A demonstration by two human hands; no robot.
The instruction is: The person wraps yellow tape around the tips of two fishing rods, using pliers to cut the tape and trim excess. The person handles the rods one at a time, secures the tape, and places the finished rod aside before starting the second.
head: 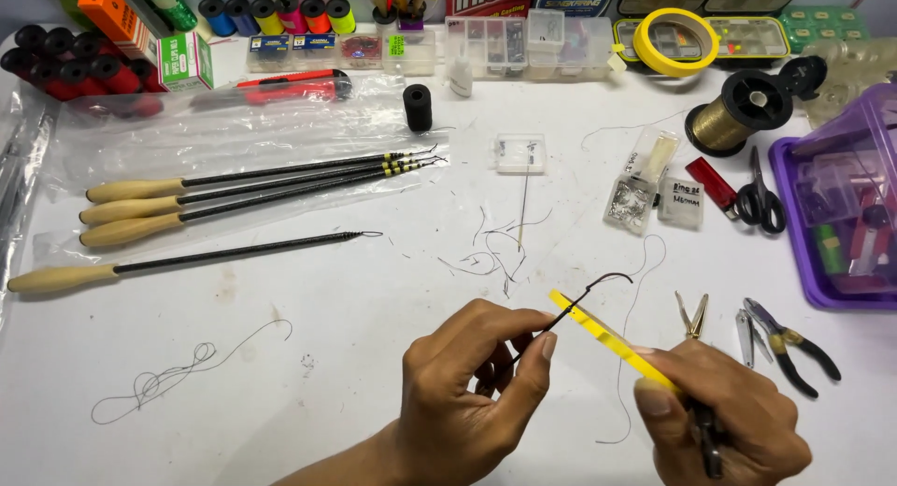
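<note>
My left hand [481, 374] pinches a thin dark wire hook [598, 290] between thumb and forefinger; its curved tip arcs up and to the right. My right hand [724, 411] grips a dark-handled tool and a strip of yellow tape [607, 338], which runs diagonally from my fingers up to the wire and crosses it. Both hands hover low over the white table [355, 355], near its front edge.
Three wooden-handled rods [224, 194] lie on a plastic bag, a fourth rod [168, 262] below them. Pliers [794, 341], tweezers [691, 315], scissors [761, 201], a gold thread spool [738, 112], a purple bin [841, 206], small boxes and loose thread [177, 374] surround the work area.
</note>
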